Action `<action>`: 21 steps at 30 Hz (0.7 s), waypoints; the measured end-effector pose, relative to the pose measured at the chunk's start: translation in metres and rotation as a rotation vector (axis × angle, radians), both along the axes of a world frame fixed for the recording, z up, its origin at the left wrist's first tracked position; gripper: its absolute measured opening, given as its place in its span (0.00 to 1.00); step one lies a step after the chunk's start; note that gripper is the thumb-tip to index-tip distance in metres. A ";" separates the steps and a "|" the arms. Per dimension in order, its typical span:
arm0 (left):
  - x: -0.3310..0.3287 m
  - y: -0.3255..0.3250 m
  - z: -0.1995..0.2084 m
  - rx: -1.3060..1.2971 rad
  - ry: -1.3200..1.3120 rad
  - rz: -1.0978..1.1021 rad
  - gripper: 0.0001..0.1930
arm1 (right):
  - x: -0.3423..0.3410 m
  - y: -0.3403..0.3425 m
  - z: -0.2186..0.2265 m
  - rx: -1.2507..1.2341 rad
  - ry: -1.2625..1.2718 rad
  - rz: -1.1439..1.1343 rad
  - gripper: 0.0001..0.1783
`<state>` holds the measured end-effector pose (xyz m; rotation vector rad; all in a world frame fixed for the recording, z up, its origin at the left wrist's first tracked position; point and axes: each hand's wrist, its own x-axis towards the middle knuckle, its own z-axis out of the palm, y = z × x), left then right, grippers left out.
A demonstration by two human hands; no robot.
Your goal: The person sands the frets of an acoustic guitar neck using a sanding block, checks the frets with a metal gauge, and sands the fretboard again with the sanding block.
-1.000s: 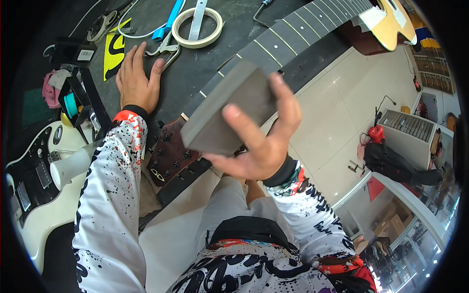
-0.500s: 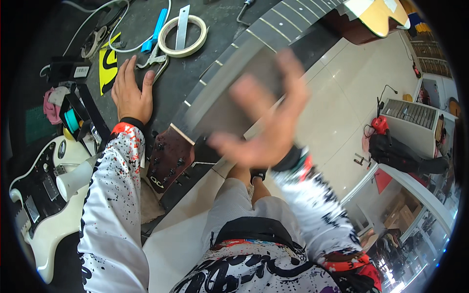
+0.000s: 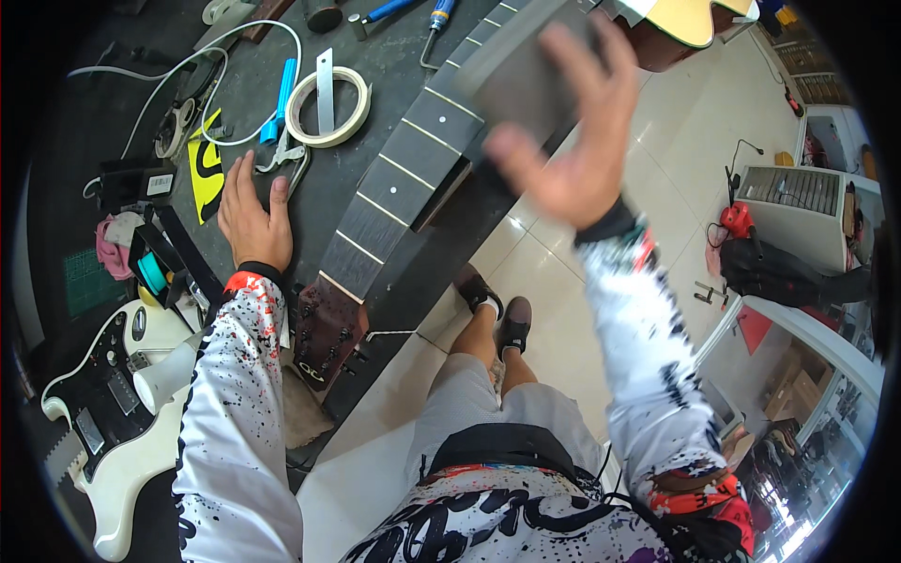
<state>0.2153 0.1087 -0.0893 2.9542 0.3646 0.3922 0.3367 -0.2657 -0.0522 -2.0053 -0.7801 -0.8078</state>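
Observation:
An acoustic guitar lies across the black bench, its dark fretboard slanting up to a pale body at the far right. The reddish-brown headstock points toward me. My right hand, blurred, grips a dark grey rectangular block with thumb and fingers apart on it, over the upper fretboard. Motion smear hides the block's exact kind and whether it touches the frets. Flat on the bench left of the neck rests my left hand, open and holding nothing, close to a metal clamp-like tool.
Masking tape with a metal ruler inside lies beyond my left hand, beside a blue marker. A white electric guitar sits at the left. White cable loops over the bench. Right of the bench is tiled floor.
My right hand has slid the grey block up the neck, away from the headstock and toward the guitar body, uncovering the lower frets. My left hand stays on the bench. The view has shifted slightly.

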 end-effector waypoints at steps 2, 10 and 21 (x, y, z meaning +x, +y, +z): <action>-0.002 0.005 0.007 0.010 -0.001 0.003 0.33 | -0.064 0.041 0.009 0.127 0.142 0.118 0.44; -0.002 0.000 0.004 -0.003 0.001 0.001 0.34 | -0.008 0.012 0.001 0.035 0.003 -0.032 0.49; -0.005 0.006 0.009 0.019 0.030 -0.001 0.34 | -0.098 0.055 0.000 0.137 0.168 0.270 0.43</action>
